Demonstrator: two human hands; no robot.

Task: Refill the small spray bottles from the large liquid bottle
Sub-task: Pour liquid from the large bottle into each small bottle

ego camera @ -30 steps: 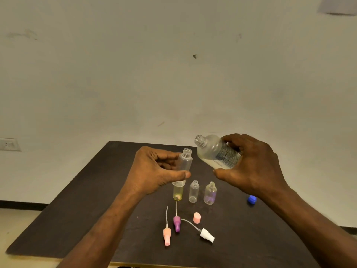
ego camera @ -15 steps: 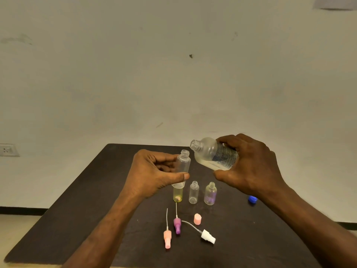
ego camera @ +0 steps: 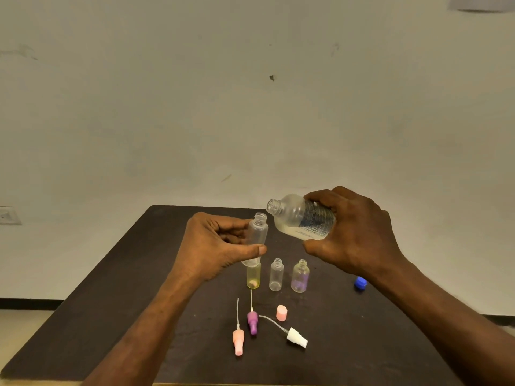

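My left hand (ego camera: 214, 243) grips a small clear spray bottle (ego camera: 257, 235), uncapped and nearly upright, above the dark table (ego camera: 111, 288). My right hand (ego camera: 354, 232) holds the large clear bottle (ego camera: 299, 217) tilted on its side, with its open neck just above and right of the small bottle's mouth and pale liquid pooled along its lower side. Three more small bottles stand on the table below: a yellowish one (ego camera: 253, 277), a clear one (ego camera: 276, 274) and a purplish one (ego camera: 300, 276), all uncapped.
Loose spray heads lie near the front: a pink one (ego camera: 238, 341), a purple one (ego camera: 253, 321) and a white one (ego camera: 296, 337), beside a pink cap (ego camera: 281, 312). A blue cap (ego camera: 360, 282) lies at right. A wall rises behind the table, with a socket (ego camera: 8, 215) at left.
My right hand has brought the large bottle left and tipped it further down, so its neck now sits close over the small bottle's mouth. My left hand has hardly moved.
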